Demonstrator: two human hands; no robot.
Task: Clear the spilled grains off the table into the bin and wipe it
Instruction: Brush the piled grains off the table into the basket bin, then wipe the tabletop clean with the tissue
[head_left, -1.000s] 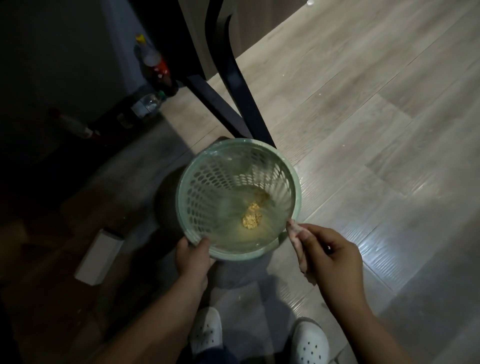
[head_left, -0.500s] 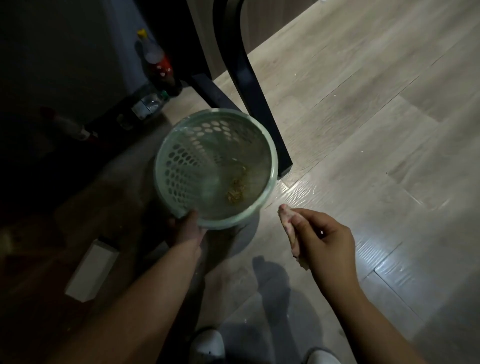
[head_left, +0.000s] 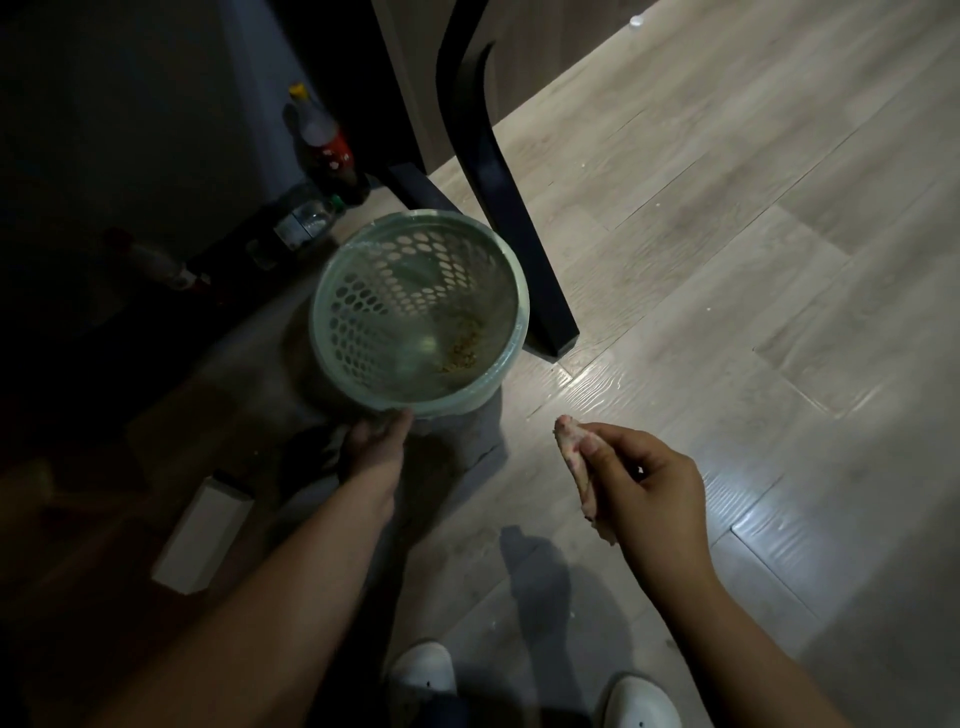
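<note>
Some grains (head_left: 461, 352) lie at the bottom of the green bin (head_left: 358, 312), its near rim gripped by the left hand (head_left: 371, 451), while the right hand (head_left: 652, 486) pinches a crumpled cloth (head_left: 575, 460), so wiping likely remains

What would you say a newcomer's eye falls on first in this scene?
The pale green perforated bin at centre, grains lying in its bottom, with the left hand holding its near rim. Right of it, the right hand pinches a pinkish cloth above the bright wooden floor. A black furniture leg stands just behind the bin.
</note>
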